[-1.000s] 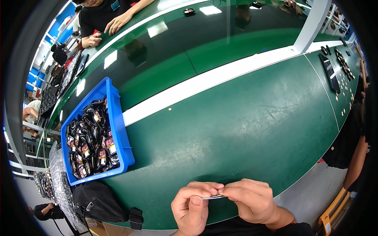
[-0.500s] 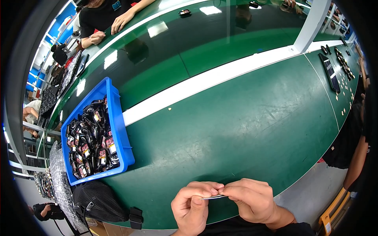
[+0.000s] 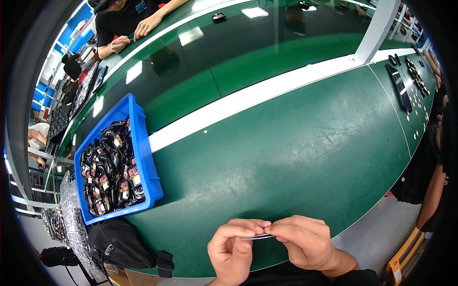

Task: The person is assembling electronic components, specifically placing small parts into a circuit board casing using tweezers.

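A thin, flat piece with a pale edge (image 3: 257, 237) is pinched between my two hands, seen almost edge-on, so its kind does not show. My left hand (image 3: 234, 248) grips its left end between thumb and fingers. At its right end, my right hand (image 3: 303, 243) closes on it, fingertips meeting those of the left. Both hands hover over the near edge of the green table (image 3: 286, 157). Left of them stands a blue bin (image 3: 151, 176) heaped with small black packaged parts (image 3: 112, 167) bearing pink and yellow labels.
Beyond a white rail (image 3: 257, 98) runs a green conveyor belt (image 3: 267, 62) carrying small black parts (image 3: 218, 17). A co-worker (image 3: 129, 24) sits across it. A black mesh bag (image 3: 119, 245) lies at the near left. A dark tray (image 3: 400, 88) and scattered bits sit far right.
The parts on the belt have shifted slightly left. My left thumb has moved a little and the thin piece has tilted slightly; both hands otherwise stay in place.
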Demonstrator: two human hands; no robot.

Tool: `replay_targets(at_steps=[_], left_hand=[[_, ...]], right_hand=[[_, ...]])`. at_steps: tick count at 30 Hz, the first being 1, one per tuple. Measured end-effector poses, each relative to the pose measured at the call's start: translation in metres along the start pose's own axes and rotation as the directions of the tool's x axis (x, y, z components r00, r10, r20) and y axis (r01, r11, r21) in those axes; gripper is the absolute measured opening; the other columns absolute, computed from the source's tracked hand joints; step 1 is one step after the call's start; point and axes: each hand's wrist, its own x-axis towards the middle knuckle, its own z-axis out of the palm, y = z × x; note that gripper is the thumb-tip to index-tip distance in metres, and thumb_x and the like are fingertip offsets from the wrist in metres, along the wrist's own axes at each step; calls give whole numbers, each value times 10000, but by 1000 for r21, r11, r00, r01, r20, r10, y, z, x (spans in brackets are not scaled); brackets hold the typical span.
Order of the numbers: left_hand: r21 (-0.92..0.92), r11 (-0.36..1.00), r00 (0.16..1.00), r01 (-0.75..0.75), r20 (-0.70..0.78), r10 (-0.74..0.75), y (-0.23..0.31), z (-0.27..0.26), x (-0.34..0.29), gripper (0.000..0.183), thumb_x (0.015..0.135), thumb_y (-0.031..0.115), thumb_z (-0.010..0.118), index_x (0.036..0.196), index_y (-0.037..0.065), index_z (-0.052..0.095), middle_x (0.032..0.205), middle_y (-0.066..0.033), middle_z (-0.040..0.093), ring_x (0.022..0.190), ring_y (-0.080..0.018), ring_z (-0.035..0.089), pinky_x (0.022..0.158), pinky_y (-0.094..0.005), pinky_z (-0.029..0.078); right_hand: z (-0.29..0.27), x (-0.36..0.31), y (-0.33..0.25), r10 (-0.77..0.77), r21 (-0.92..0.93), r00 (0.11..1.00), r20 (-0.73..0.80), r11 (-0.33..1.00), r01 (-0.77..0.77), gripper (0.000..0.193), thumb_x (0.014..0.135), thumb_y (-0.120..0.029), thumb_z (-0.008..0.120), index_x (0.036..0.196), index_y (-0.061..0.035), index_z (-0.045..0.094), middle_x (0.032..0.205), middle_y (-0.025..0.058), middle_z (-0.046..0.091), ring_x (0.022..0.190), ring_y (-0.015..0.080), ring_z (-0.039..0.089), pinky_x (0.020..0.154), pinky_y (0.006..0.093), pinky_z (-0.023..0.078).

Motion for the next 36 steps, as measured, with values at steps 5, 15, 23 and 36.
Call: replay_targets(at_steps=[5, 15, 23, 36], left_hand=[[94, 996, 1000, 2, -11, -1, 9, 10, 1, 213, 1020, 214, 624, 1059, 15, 561, 1014, -145, 627, 995, -267, 638, 947, -448, 529], [-69, 994, 995, 86, -53, -90, 20, 16, 4, 330, 1085, 331, 465, 1059, 10, 539, 1009, -176, 607, 1007, -322, 623, 975, -484, 506], [-38, 996, 996, 82, -44, -83, 20, 18, 4, 336, 1085, 334, 467, 1045, 11, 549, 1023, -172, 608, 1023, -318, 617, 983, -484, 501], [-73, 995, 996, 65, -54, -69, 7, 4, -2, 256, 1076, 255, 506, 1040, 7, 556, 1008, -164, 620, 1000, -293, 626, 981, -476, 509]], right_hand=[[2, 0, 1, -23, -13, 1000, -4, 1000, 23, 161, 799, 62, 718, 954, 21, 699, 843, 130, 721, 698, 245, 707, 597, 303, 575], [1, 1, 1, -41, -32, 999, 33, 999, 42, 186, 774, 72, 726, 951, 20, 704, 863, 127, 723, 682, 237, 694, 586, 295, 567], [2, 1, 0, -28, -23, 1000, 5, 999, 28, 152, 809, 51, 714, 958, 19, 708, 859, 137, 723, 692, 249, 703, 596, 303, 575], [1, 0, 1, -19, -22, 1000, 8, 1000, 19, 137, 821, 45, 716, 955, 17, 706, 854, 136, 725, 693, 245, 701, 598, 305, 572]])
